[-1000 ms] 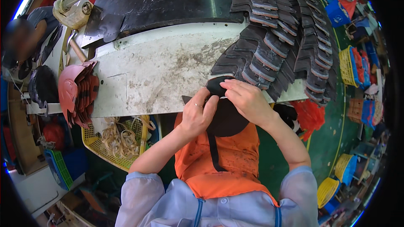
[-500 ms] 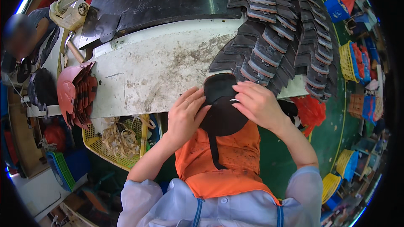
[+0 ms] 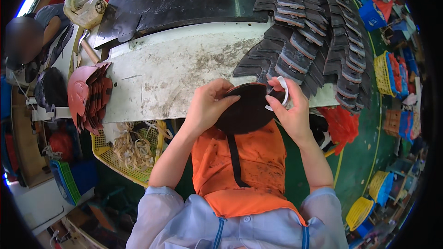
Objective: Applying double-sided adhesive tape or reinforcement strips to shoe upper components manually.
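My left hand (image 3: pixel 206 105) grips a rounded black piece (image 3: pixel 245 114) by its left edge, thumb on top and fingers behind. The piece looks like sheet leather or a similar material and is held over my lap at the table's near edge. A narrow white strip (image 3: pixel 286 93) curves up in a loop from my right hand (image 3: pixel 295 113), pinched between thumb and fingers beside the piece's right edge. Whether the strip still touches the piece I cannot make out. Just beyond my hands, shaped black pieces (image 3: pixel 300 57) lie overlapped in long rows on the white table (image 3: pixel 170 69).
Reddish-brown cut pieces (image 3: pixel 87 94) stand stacked at the table's left end, near a hammer (image 3: pixel 89 51). A black board (image 3: pixel 184 2) covers the far side. Below the table edge a yellow basket (image 3: pixel 124 168) holds tangled pale strips. A co-worker (image 3: pixel 50 20) is at far left.
My right hand has drawn the white strip out into a loop, where only a sliver showed before. The black piece has tilted and risen slightly, and my left hand now pinches its upper left edge.
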A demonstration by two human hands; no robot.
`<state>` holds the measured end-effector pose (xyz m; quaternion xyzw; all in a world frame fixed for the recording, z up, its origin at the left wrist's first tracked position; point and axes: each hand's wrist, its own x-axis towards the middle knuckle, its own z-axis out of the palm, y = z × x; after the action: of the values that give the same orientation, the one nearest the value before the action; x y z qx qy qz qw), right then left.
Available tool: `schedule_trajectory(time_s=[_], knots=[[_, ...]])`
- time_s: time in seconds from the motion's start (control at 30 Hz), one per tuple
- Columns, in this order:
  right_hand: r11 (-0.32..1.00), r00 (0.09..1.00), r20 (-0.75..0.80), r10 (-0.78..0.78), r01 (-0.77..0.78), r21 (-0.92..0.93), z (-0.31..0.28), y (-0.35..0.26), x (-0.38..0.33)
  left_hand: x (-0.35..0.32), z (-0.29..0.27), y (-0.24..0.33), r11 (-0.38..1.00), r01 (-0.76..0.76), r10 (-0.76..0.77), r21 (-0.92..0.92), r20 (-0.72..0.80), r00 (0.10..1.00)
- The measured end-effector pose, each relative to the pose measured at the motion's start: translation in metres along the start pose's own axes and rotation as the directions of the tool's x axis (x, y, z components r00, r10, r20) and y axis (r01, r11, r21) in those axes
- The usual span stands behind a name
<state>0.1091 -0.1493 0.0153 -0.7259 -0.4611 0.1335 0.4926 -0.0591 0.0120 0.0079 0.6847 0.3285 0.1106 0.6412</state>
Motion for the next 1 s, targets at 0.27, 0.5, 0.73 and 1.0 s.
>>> schedule_trajectory(time_s=[0.27, 0.5, 0.73, 1.0], knots=[[0.94, 0.992, -0.099, 0.085, -0.047, 0.337, -0.021, -0.027, -0.011, -0.063, -0.088, 0.025, 0.944, -0.214, 0.253, 0.251, -0.136, 0.958], [0.639, 0.9, 0.389, 0.196, -0.419, 0.645, 0.028, -0.055, -0.025, -0.098, -0.07, 0.038, 0.5, -0.287, 0.822, 0.817, -0.342, 0.455], [0.821, 0.983, 0.148, 0.105, -0.17, 0.545, 0.041, -0.083, -0.008, -0.095, -0.021, 0.048, 0.786, -0.539, 0.584, 0.302, -0.082, 0.807], [0.8, 0.817, 0.575, 0.041, -0.372, 0.471, -0.021, -0.09, 0.014, -0.083, -0.024, 0.067, 0.814, -0.515, 0.506, 0.268, 0.106, 0.856]])
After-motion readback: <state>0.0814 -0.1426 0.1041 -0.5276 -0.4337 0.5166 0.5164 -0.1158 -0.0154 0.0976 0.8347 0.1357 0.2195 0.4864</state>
